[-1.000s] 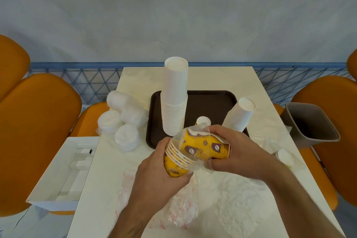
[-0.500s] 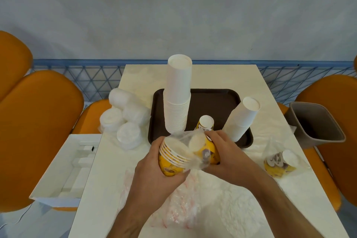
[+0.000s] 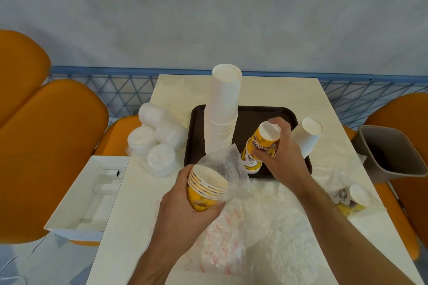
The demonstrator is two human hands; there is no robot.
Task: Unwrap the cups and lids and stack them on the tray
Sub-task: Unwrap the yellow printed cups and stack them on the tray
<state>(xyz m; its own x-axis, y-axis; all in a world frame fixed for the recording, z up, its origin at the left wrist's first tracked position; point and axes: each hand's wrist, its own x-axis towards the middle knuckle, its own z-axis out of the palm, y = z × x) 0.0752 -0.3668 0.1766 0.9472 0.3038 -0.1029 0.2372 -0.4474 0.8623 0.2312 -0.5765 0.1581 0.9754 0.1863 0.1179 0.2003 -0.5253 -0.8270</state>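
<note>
My left hand (image 3: 185, 210) grips a short nest of yellow cups (image 3: 203, 188), rims up, with its clear plastic wrapper (image 3: 229, 166) hanging open around them. My right hand (image 3: 281, 155) grips an upside-down stack of yellow cups (image 3: 259, 148) over the front edge of the dark brown tray (image 3: 250, 115). A tall stack of white cups (image 3: 223, 111) stands upside down on the tray. A shorter white cup stack (image 3: 309, 135) leans at the tray's right edge. Wrapped white lids (image 3: 159, 141) lie left of the tray.
A wrapped bundle of yellow cups (image 3: 352, 199) lies at the table's right side. Loose plastic wrap (image 3: 231, 245) covers the near part of the white table (image 3: 278, 90). A grey bin (image 3: 391, 152) sits to the right, an open white box (image 3: 92, 194) to the left, orange chairs on both sides.
My right hand has pulled part of the yellow cups out of the wrapper and carried them up to the tray. My left hand keeps the other cups and the wrapper, now lower.
</note>
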